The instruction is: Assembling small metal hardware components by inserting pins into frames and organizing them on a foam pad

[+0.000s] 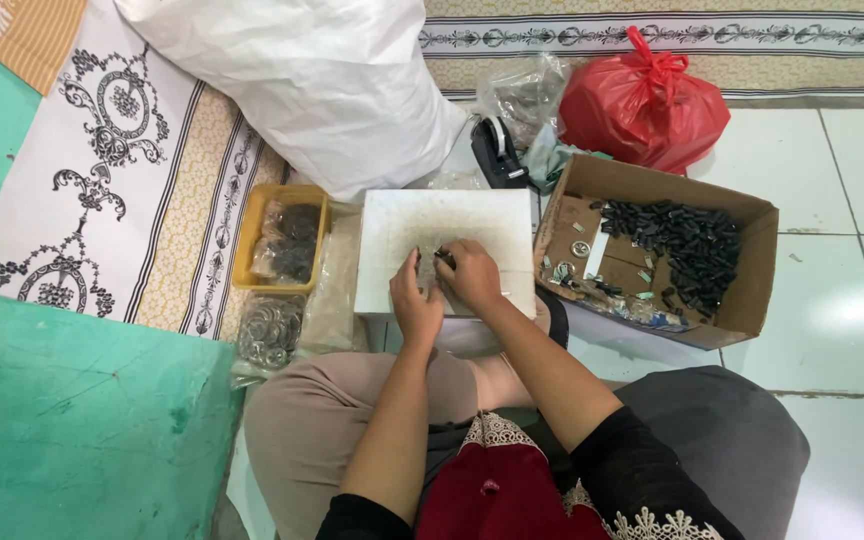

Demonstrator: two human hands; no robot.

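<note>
Right now both hands meet over a white block (447, 225) that rests on the floor in front of the seated person's knees: the left hand (414, 305) and the right hand (472, 275) have their fingers pinched together on a small dark piece (444, 259), too tiny to tell what it is. To the right stands an open cardboard box (752, 270) heaped with small black parts (692, 250), behind it a red plastic bag (642, 105). To the left sit a yellow tray (252, 235), a bag of metal rings (272, 330) and a large white sack (322, 80).
</note>
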